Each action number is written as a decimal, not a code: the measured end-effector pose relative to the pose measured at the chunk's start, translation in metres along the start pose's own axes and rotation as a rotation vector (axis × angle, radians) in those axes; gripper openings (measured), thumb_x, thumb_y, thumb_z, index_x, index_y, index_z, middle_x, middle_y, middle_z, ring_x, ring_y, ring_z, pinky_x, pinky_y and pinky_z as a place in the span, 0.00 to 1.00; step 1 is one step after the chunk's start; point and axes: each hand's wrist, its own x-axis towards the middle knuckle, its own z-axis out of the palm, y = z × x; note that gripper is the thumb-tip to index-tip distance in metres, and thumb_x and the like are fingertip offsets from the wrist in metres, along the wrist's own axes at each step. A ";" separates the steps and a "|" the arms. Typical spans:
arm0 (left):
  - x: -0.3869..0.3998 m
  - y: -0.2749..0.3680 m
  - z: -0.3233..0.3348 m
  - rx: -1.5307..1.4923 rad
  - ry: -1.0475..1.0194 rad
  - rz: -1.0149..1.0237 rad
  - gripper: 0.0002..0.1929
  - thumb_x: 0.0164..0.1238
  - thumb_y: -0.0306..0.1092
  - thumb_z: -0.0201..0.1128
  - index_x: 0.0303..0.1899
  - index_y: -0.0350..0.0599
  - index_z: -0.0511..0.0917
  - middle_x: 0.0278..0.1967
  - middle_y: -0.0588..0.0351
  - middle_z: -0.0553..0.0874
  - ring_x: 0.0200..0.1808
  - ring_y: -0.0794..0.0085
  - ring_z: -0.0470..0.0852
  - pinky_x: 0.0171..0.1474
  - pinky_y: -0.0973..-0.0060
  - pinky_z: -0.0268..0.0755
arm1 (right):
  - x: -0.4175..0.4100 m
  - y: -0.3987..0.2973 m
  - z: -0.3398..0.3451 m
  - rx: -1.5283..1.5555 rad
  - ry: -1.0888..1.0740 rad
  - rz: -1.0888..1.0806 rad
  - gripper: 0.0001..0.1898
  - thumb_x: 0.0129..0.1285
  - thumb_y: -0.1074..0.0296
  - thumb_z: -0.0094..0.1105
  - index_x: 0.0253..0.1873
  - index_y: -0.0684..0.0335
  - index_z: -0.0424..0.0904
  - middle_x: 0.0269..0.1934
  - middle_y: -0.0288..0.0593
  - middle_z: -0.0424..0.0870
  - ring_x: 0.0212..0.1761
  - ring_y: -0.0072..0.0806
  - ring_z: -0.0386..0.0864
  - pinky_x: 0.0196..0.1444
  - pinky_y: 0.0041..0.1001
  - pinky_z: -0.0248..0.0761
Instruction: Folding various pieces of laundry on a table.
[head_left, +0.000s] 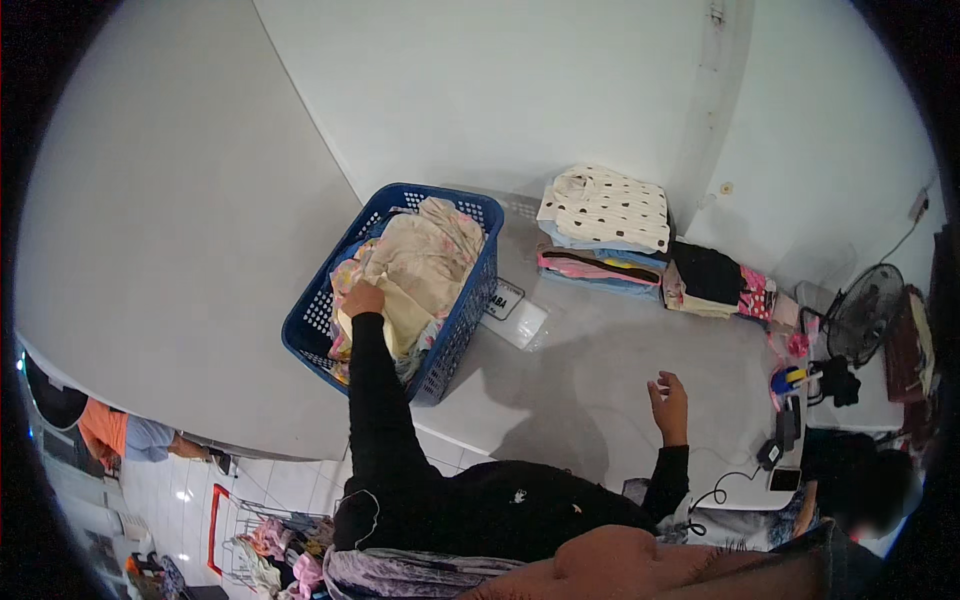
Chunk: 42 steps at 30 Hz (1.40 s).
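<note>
My left hand (364, 298) reaches into a blue plastic laundry basket (454, 358) and grips a pale yellow cloth (411, 307) among the garments. On top of that heap lies a beige floral cloth (424, 244). Over the grey table, to the right of the basket, my right hand (667, 405) hovers with nothing in it, its fingers loosely bent and apart. Folded clothes (600, 274) are piled against the wall, topped by a cream garment with dark spots (611, 206).
Beside the basket lies a clear plastic packet (517, 322). More folded clothes (705, 277) continue rightward to a black fan (866, 313). Cables and a small device (785, 479) sit near the table's edge. A wire cart of clothes (285, 551) and a person in orange (105, 431) are at lower left.
</note>
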 end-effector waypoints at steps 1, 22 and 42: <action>-0.011 0.010 -0.004 0.000 0.046 0.015 0.17 0.58 0.47 0.55 0.43 0.49 0.80 0.43 0.48 0.84 0.45 0.57 0.83 0.45 0.56 0.74 | -0.007 -0.001 0.002 -0.008 0.018 0.028 0.19 0.61 0.62 0.61 0.52 0.68 0.73 0.43 0.51 0.80 0.41 0.39 0.78 0.42 0.33 0.73; -0.365 0.191 -0.051 -1.134 -1.023 1.625 0.29 0.47 0.16 0.49 0.57 0.41 0.73 0.55 0.45 0.77 0.57 0.57 0.74 0.60 0.63 0.64 | -0.052 -0.009 -0.040 1.673 -0.365 0.130 0.40 0.65 0.38 0.41 0.71 0.62 0.48 0.67 0.61 0.57 0.65 0.54 0.63 0.65 0.46 0.61; -0.362 0.170 -0.006 -0.777 -1.618 1.208 0.18 0.72 0.41 0.51 0.49 0.33 0.75 0.39 0.56 0.84 0.34 0.70 0.83 0.40 0.73 0.75 | -0.076 -0.004 -0.012 -0.146 -0.645 0.372 0.11 0.63 0.62 0.54 0.48 0.55 0.79 0.39 0.39 0.81 0.38 0.25 0.77 0.39 0.25 0.69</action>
